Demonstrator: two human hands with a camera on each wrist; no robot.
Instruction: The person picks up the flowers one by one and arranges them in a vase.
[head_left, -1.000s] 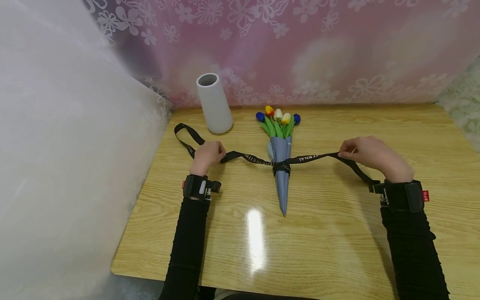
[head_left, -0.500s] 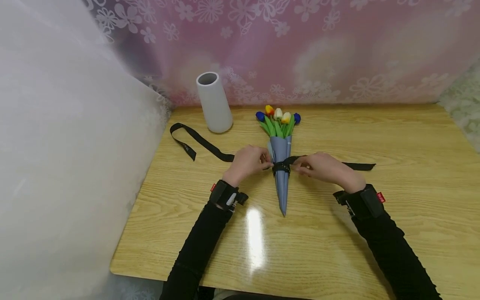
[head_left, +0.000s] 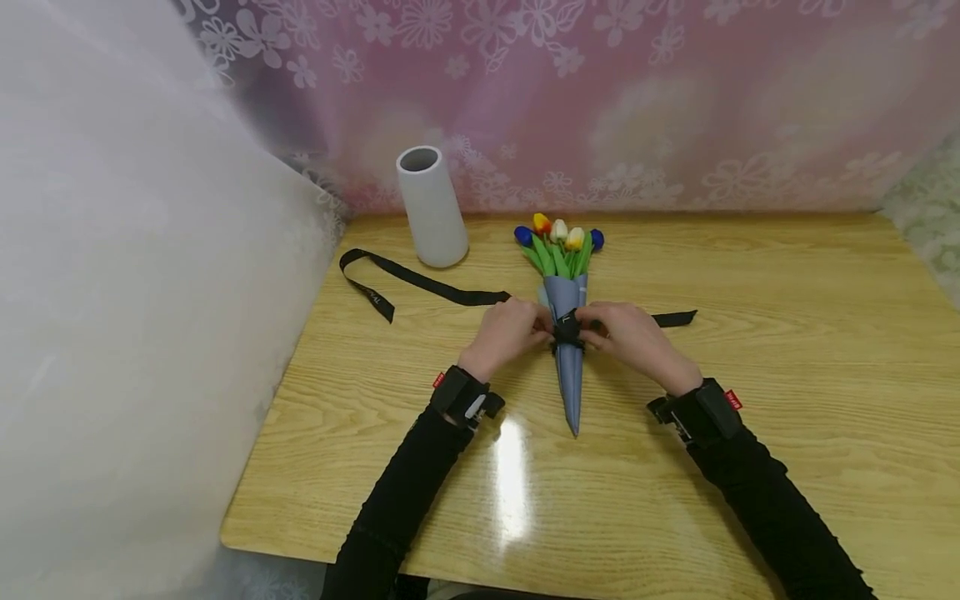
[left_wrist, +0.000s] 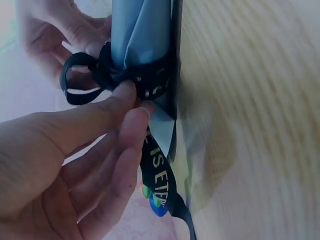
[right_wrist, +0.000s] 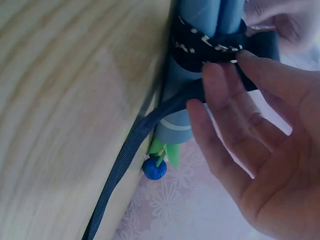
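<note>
I log: 1 blue-wrapped bouquet (head_left: 561, 292); 1 black ribbon (head_left: 457, 294) round it, pinched by left hand (head_left: 508, 332) and right hand (head_left: 633, 333).

With the tulip bouquet (head_left: 564, 292) as the dial's centre in the head view, the left hand (head_left: 510, 327) is coming in from far out towards 9 o'clock, a second ago, and is now pinching the printed black ribbon (head_left: 467, 296) right at the wrap. The right hand (head_left: 628, 333) is likewise closing in from 3 o'clock, its thumb and fingers gripping ribbon just beside the bouquet. A loop (left_wrist: 82, 97) is now standing out there, and ribbon is bunching over the wrap's front. The tail at 3 o'clock is drawing inward, its tip lying nearer than half a second ago. The opposite tail is now meeting the hand higher, towards 10 o'clock.
</note>
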